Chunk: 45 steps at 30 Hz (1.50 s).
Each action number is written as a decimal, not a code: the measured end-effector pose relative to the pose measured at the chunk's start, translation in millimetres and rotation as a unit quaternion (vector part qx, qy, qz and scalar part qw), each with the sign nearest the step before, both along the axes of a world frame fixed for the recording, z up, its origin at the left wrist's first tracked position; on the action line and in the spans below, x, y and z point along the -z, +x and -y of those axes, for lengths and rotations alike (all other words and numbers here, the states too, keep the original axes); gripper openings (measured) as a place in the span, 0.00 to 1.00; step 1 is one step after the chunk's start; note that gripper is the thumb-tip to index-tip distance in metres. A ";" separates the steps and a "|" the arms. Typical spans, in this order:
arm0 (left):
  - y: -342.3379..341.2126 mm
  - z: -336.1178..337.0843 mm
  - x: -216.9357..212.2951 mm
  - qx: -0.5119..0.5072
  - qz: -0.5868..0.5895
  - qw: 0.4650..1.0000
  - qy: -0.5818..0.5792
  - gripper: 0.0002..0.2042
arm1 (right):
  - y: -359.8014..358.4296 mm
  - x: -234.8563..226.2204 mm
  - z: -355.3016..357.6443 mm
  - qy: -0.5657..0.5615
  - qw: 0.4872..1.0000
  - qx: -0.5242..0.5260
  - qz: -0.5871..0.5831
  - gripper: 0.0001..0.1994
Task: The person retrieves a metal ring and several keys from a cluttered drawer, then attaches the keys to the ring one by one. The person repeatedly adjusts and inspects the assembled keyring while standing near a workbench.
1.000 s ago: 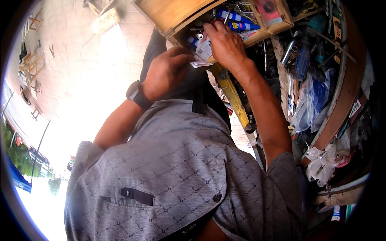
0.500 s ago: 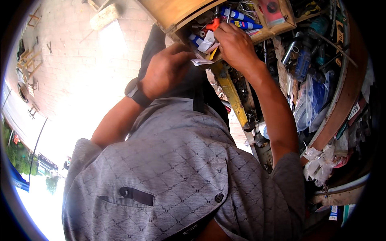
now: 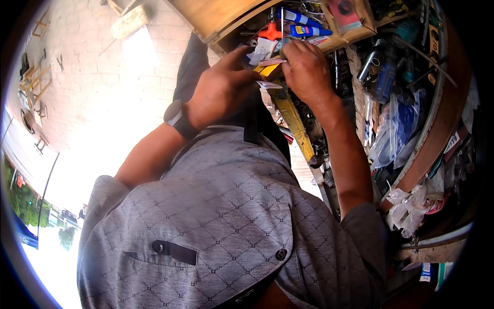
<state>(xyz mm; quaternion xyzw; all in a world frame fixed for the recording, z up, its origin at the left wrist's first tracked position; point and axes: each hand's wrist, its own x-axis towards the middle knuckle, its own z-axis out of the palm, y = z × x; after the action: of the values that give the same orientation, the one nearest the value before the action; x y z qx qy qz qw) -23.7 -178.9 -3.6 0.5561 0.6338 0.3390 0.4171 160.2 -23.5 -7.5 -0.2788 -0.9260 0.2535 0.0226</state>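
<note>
My right hand is over the front edge of an open wooden drawer, its fingers closed around a thin metal rod that points up and away. A flat pinkish piece meets its fingertips, and a yellow piece lies just below that. To the left, my left hand pinches a folded white paper, with its index finger stretched toward the drawer. Inside the drawer are an orange-red handle, blue tubes and a crumpled white paper.
A wooden board borders the drawer at left. On the right lie a blue-handled tool, plastic bags and many loose tools. Below the drawer runs a worn yellow bar. A wooden block rests on the paved floor.
My right hand has pulled back slightly toward me, and the rod now stands more to the left. My left hand has moved a little right and down, its index finger now extended.
</note>
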 end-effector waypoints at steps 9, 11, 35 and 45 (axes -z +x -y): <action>7.9 -12.2 3.4 0.036 -0.063 0.997 -0.006 0.18 | -0.5 -6.9 15.7 -0.162 0.986 0.045 -0.006 0.05; 5.9 -10.6 0.2 0.016 -0.066 0.998 -0.002 0.18 | 0.8 -1.7 6.9 -0.154 0.986 0.048 -0.032 0.06; 4.2 3.3 12.6 -0.027 -0.025 0.998 -0.056 0.28 | 2.2 -14.0 40.8 -0.137 0.979 0.128 -0.079 0.03; 4.5 -1.8 12.6 -0.011 -0.035 0.999 -0.037 0.11 | 3.0 -28.5 48.7 -0.359 0.905 0.210 -0.087 0.10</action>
<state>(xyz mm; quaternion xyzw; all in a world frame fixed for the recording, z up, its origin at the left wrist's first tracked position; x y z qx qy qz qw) -19.2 -177.0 -16.1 0.5449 0.6665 0.3002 0.4108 163.2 -72.2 21.0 -0.4324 -0.6869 0.5816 0.0545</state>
